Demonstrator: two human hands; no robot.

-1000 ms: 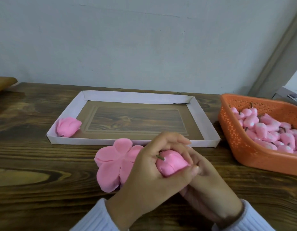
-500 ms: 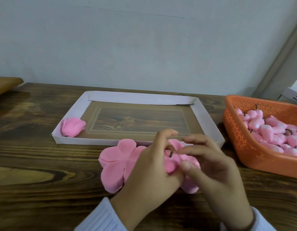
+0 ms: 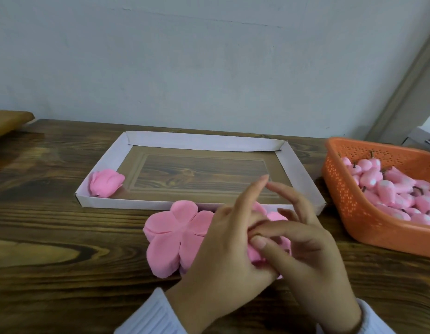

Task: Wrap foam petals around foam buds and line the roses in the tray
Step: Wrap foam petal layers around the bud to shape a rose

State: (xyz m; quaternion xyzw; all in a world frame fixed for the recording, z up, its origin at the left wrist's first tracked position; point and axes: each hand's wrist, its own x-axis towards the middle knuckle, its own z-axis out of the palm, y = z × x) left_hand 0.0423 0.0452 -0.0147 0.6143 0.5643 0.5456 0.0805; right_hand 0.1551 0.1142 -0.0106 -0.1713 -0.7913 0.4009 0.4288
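Just before the tray, left hand and right hand both pinching a foam piece, flat petals at left, one rose in the tray's near-left corner, buds in basket

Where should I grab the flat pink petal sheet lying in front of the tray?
I'd pinch the petal sheet by its far lobe, coming from the left. It lies flat on the table, so only a thin edge can be lifted, and the left hand covers its right side.
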